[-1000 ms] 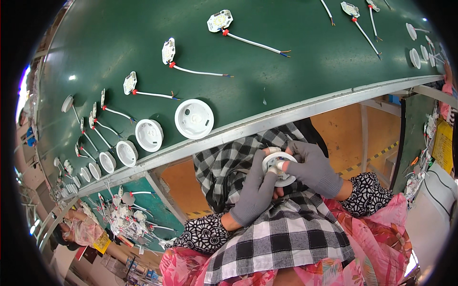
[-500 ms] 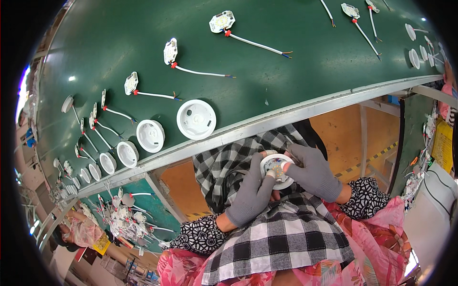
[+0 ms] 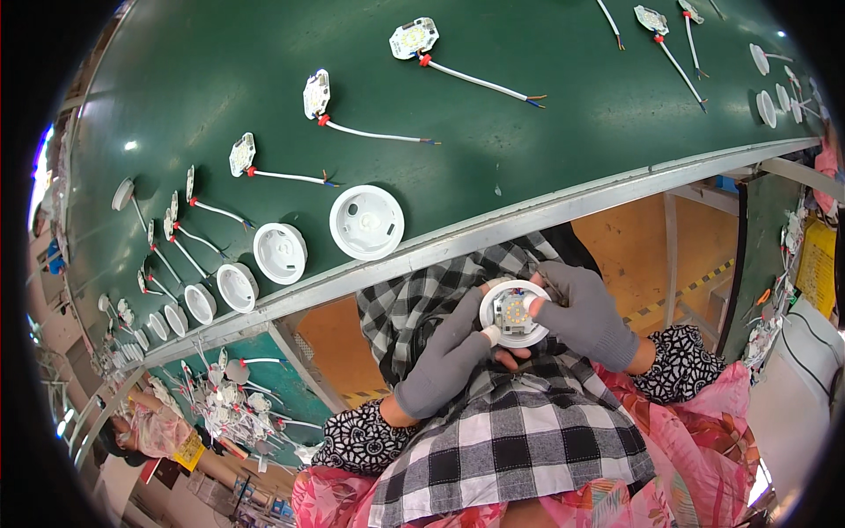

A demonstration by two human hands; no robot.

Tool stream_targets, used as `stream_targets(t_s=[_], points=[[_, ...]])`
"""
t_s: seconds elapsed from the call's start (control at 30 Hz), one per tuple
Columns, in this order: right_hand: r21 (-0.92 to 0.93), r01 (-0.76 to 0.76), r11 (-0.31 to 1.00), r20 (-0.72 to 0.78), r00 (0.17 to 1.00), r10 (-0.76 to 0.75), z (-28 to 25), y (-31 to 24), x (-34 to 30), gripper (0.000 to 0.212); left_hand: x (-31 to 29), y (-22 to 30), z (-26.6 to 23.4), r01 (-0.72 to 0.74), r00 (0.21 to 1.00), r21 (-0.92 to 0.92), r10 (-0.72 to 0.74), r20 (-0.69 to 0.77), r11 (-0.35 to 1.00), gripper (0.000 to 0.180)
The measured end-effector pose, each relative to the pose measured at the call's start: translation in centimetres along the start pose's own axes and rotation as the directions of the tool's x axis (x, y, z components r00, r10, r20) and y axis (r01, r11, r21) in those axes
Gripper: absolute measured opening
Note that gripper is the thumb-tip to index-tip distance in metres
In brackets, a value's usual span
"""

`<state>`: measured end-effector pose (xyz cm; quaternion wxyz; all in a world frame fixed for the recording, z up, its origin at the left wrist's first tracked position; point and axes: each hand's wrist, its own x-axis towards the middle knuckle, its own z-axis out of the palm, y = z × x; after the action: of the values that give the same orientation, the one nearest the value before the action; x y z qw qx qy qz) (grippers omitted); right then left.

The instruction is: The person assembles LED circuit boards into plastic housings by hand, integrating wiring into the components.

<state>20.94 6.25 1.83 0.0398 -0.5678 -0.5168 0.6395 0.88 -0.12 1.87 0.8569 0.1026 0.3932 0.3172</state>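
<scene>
Above my lap, a round white lamp housing (image 3: 489,304) with an LED circuit board (image 3: 515,314) lying inside it is held between both hands. My left hand (image 3: 444,356), in a grey glove with bare-looking pale fingertips, grips the housing's lower left rim. From the right side, my gloved right hand (image 3: 581,317) grips it too, its thumb resting at the edge of the board. Fingers of both hands pass beneath the housing and are partly hidden. Any cable of this board is out of sight.
A green conveyor belt (image 3: 528,114) with a metal edge runs ahead of me. Along it stand empty white housings (image 3: 367,223) and several LED boards with white cables (image 3: 414,39). A heap of wired boards (image 3: 233,400) lies lower left. Another person (image 3: 158,431) sits far left.
My left thumb has slid off the board to the housing's lower left rim, uncovering the LEDs. My left hand has shifted slightly down and left. Belt items have drifted slightly right.
</scene>
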Motion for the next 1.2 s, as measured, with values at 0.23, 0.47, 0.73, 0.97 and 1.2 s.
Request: stream_targets(t_s=[0.23,0.47,0.73,0.97,1.2], points=[[-0.088,0.042,0.995,-0.058,0.997,-0.048,0.9,-0.5,-0.1,0.027,0.6,-0.4,0.5,-0.004,0.976,0.155,0.037,-0.213,0.988,0.060],[-0.078,0.021,0.997,-0.049,0.999,-0.025,1.1,-1.0,-0.2,0.028,0.6,-1.5,0.3,-0.030,0.962,0.145,0.068,-0.264,0.989,0.059],[-0.042,0.016,0.999,0.066,0.998,-0.013,0.6,-0.2,0.0,0.030,0.0,-1.0,0.5,-0.015,0.991,0.245,0.047,-0.124,0.969,0.052],[-0.008,-0.036,0.999,0.105,0.994,0.036,0.8,0.1,-0.4,0.027,-0.1,-1.7,0.9,0.013,0.984,0.424,0.064,-0.166,0.906,0.041],[-0.011,-0.027,1.000,0.051,0.998,0.028,1.5,0.5,-0.7,0.028,0.2,-2.1,0.2,0.002,0.990,0.373,0.050,-0.129,0.928,0.042]])
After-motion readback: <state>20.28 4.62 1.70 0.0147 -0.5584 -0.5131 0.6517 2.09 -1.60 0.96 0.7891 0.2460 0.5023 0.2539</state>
